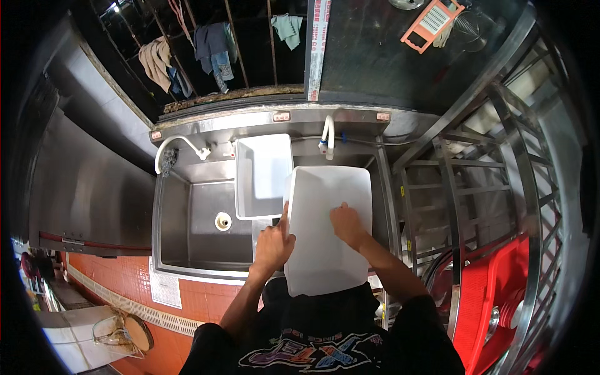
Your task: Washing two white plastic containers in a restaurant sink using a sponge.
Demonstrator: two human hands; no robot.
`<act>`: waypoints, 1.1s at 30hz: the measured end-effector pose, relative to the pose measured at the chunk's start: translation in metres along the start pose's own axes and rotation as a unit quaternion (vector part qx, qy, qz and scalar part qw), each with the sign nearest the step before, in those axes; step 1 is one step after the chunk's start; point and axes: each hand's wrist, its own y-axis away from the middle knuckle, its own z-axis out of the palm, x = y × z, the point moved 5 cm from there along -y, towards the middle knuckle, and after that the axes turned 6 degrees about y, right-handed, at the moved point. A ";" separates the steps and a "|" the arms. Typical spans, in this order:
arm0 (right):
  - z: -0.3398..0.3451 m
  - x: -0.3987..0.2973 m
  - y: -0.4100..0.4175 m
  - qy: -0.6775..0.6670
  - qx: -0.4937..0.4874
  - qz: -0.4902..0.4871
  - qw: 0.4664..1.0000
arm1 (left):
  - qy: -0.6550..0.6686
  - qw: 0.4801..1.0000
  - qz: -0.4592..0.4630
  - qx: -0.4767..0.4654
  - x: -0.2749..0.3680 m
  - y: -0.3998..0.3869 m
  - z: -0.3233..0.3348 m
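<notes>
A large white plastic tub (323,262), its broad face towards the camera, lies over the right basin of a stainless steel sink, close to my body. My left hand (275,243) is at its left edge, the index finger stretched along the side; whether the other fingers grip the rim cannot be told. My right hand (348,224) rests on the broad face with its fingers curled; what lies under them is hidden. A second white plastic tub (265,176) sits upright, open side up, across the divider and the left basin (206,253), which has a drain.
A curved white faucet (180,138) with a steel scourer stands at the left, another white faucet (329,136) behind the nearer tub. Steel racks (450,201) and a red plastic basket (483,290) are at the right. Cloths (157,61) hang on window bars.
</notes>
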 end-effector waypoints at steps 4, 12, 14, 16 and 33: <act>-0.013 -0.044 0.040 -0.020 -0.058 -0.059 0.996 | 0.001 1.000 -0.015 0.006 -0.006 0.005 -0.003; 0.040 -0.083 0.093 -0.063 -0.145 -0.038 0.987 | 0.005 1.000 -0.010 -0.003 0.000 0.003 -0.001; 0.025 -0.085 0.095 -0.075 -0.169 -0.039 0.982 | 0.005 1.000 -0.017 -0.013 0.002 0.003 0.000; 0.025 -0.081 0.093 -0.080 -0.169 -0.031 0.982 | 0.005 1.000 -0.017 -0.023 0.003 0.002 0.001; -0.038 -0.091 0.069 -0.395 -0.086 -0.079 0.911 | 0.040 0.999 -0.022 -0.001 -0.012 0.017 -0.007</act>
